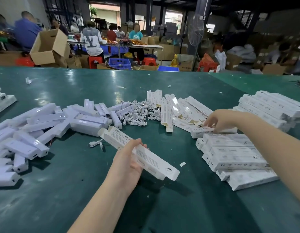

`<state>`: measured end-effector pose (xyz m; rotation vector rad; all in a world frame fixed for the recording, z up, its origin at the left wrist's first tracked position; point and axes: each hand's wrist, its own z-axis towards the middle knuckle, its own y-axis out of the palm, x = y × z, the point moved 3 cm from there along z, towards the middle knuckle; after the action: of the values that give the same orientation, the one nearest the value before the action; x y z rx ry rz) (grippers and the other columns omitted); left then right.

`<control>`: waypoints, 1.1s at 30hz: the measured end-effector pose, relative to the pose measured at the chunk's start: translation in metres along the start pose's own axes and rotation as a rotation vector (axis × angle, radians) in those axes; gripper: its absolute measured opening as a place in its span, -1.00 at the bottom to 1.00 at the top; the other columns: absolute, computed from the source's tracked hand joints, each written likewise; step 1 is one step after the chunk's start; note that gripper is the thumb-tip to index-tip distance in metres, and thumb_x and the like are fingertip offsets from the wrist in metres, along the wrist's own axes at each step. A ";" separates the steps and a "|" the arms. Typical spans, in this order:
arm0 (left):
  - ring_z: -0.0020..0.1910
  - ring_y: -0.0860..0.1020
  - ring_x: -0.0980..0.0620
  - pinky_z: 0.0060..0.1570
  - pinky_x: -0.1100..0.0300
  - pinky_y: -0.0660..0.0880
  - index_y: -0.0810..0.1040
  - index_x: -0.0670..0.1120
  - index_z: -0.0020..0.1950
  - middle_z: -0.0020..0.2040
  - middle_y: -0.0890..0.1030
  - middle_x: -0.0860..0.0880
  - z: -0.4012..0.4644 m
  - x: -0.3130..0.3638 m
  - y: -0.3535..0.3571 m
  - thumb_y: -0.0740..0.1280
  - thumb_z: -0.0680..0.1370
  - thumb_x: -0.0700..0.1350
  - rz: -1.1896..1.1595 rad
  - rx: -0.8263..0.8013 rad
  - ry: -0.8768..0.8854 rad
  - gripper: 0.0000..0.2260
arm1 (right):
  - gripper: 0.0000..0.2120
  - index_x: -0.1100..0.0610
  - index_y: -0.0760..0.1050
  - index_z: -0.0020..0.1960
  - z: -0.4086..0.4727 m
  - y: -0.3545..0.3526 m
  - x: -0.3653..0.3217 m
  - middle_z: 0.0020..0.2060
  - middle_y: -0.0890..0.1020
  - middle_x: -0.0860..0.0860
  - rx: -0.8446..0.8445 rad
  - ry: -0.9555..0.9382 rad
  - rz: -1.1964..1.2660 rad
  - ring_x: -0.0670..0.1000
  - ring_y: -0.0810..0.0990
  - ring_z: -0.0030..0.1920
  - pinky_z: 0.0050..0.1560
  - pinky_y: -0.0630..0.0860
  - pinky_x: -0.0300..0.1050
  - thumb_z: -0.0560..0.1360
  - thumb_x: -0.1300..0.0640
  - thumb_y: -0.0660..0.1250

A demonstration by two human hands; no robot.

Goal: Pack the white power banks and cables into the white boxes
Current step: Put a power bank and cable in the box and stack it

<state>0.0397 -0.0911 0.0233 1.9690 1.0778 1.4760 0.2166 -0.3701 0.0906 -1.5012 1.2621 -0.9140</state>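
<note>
On the green table (162, 207), the left hand (129, 163) grips an open white box (140, 152) with its flap up. The right hand (220, 120) curls its fingers on a packed box (211, 132) by the done stack (233, 153). Many power banks (44, 128) and cables (137, 113) still wait loose, so lots is left.

One wide-angle view looks from the person's head, forward and down across the green bench (95, 190). Both forearms enter from the bottom edge, close to the lens; the workshop behind lies far off and blurred.
</note>
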 end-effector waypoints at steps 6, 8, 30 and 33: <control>-0.19 0.58 0.01 -0.30 0.19 0.57 0.44 -0.13 0.14 -0.26 0.55 -0.06 0.002 0.008 -0.004 0.36 0.51 -0.26 -0.023 0.035 0.043 -0.77 | -0.64 -0.08 0.62 0.14 -0.007 -0.002 0.013 -0.02 0.64 -0.15 0.087 0.001 0.016 -0.04 0.57 0.02 0.07 0.47 -0.13 0.41 0.24 0.44; -0.20 0.58 0.02 -0.31 0.20 0.58 0.44 -0.13 0.14 -0.27 0.55 -0.06 0.003 0.011 -0.005 0.36 0.51 -0.26 -0.036 0.050 0.069 -0.76 | -0.65 -0.06 0.62 0.11 -0.013 -0.011 0.022 0.02 0.67 -0.12 0.078 0.015 0.031 -0.03 0.60 0.05 0.17 0.49 -0.06 0.39 0.26 0.45; -0.29 0.67 -0.05 -0.29 0.15 0.62 0.40 -0.21 0.08 -0.15 0.61 -0.18 0.002 0.009 0.001 0.27 0.56 -0.28 -0.099 0.063 0.109 -0.87 | -0.81 -0.18 0.55 0.10 -0.094 0.008 -0.115 -0.03 0.66 -0.18 0.146 -0.314 0.566 -0.12 0.61 0.01 0.06 0.53 -0.15 0.55 -0.14 0.23; -0.18 0.70 -0.08 -0.17 0.10 0.65 0.40 -0.19 0.02 -0.13 0.70 -0.20 0.003 0.017 0.000 0.17 0.58 -0.30 -0.125 0.102 0.161 -0.94 | -0.60 -0.12 0.54 0.11 -0.110 0.037 -0.169 -0.05 0.67 -0.18 -0.112 -0.399 0.501 -0.17 0.64 -0.03 0.11 0.56 -0.09 0.49 -0.36 0.16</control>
<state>0.0444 -0.0773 0.0324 1.8368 1.3437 1.5613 0.0704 -0.2264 0.0910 -1.2791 1.3128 -0.2071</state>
